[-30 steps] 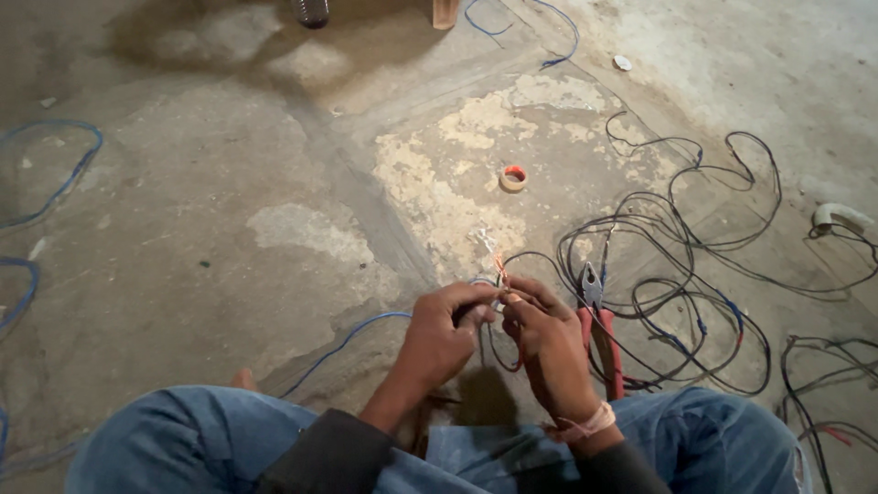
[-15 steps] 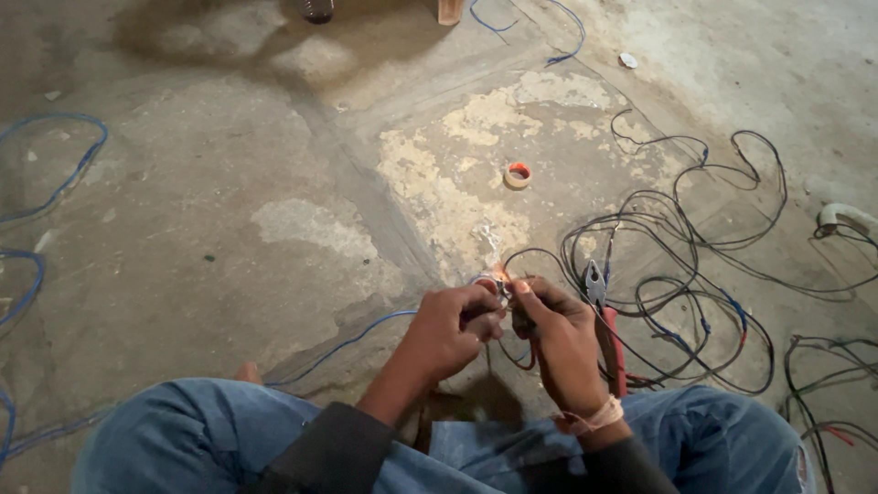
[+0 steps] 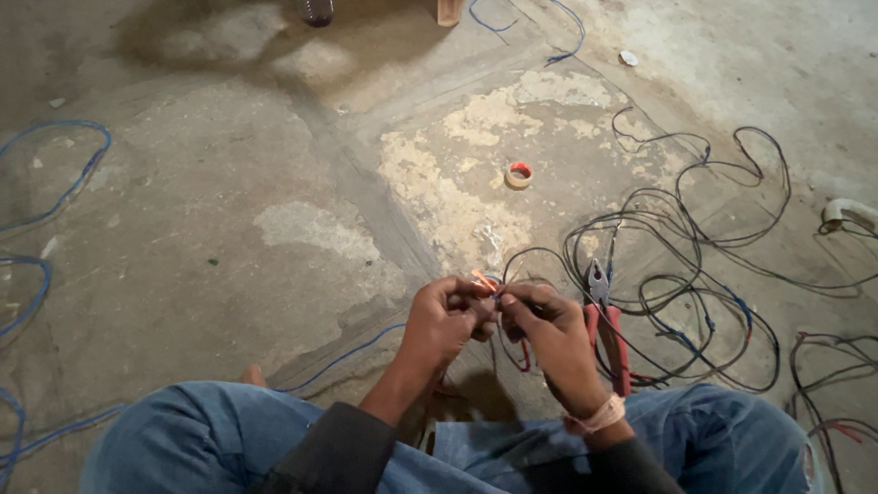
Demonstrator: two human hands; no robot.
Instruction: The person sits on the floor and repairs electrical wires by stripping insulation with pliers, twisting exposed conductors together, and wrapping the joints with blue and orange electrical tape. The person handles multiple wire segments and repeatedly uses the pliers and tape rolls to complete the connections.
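Note:
My left hand (image 3: 445,322) and my right hand (image 3: 550,335) meet above the concrete floor, between my knees in blue jeans. Both pinch the same thin wire end (image 3: 484,281), whose orange bare tip sticks up between the fingertips. The dark wire runs off into a tangle of black cable (image 3: 677,274) to the right. Red-handled pliers (image 3: 605,322) lie on the floor just right of my right hand.
A small roll of tape (image 3: 519,174) lies on the floor ahead. Blue cable (image 3: 55,197) loops along the left side and another blue wire (image 3: 343,353) passes under my left arm. A white fitting (image 3: 846,212) sits at the far right. A patch of bare plaster marks the floor's middle.
Both hands have stayed together on the wire, shifting slightly toward me. The white strands that stuck up above the fingers a second ago are down, and only the orange tip shows.

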